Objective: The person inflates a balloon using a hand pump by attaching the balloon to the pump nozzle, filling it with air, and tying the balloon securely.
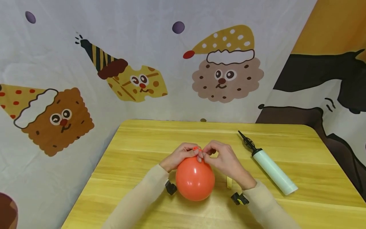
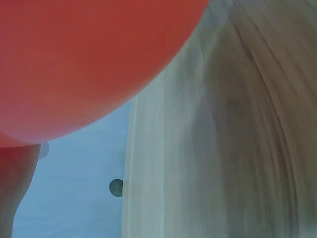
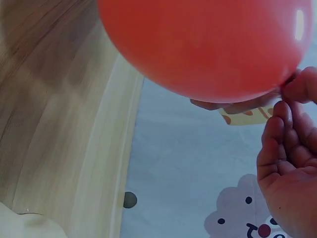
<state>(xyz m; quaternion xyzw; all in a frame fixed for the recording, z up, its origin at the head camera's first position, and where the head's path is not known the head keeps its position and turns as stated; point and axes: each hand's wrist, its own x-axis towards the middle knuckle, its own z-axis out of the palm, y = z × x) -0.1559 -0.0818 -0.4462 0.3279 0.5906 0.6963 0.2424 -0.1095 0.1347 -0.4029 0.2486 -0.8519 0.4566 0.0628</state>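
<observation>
A round, inflated orange-red balloon (image 1: pixel 195 179) hangs between the two hands, its neck pointing away from the body. The left hand (image 1: pixel 181 156) pinches the neck, and the small rolled lip shows just above its thumb. From the other side the right hand (image 1: pixel 226 160) pinches at the same neck with thumb and forefinger. In the right wrist view the right hand's fingers (image 3: pixel 285 144) curl beside the balloon's tied-end side, with left fingers behind it. The balloon (image 2: pixel 89 64) fills the upper left of the left wrist view and hides the left fingers there.
A hand pump (image 1: pixel 274 171) with a pale green barrel and black nozzle lies on the right of the wooden table (image 1: pixel 137 140). A small yellow item (image 1: pixel 229 182) lies near the right wrist. Behind stands a printed cartoon cloth (image 1: pixel 143 31).
</observation>
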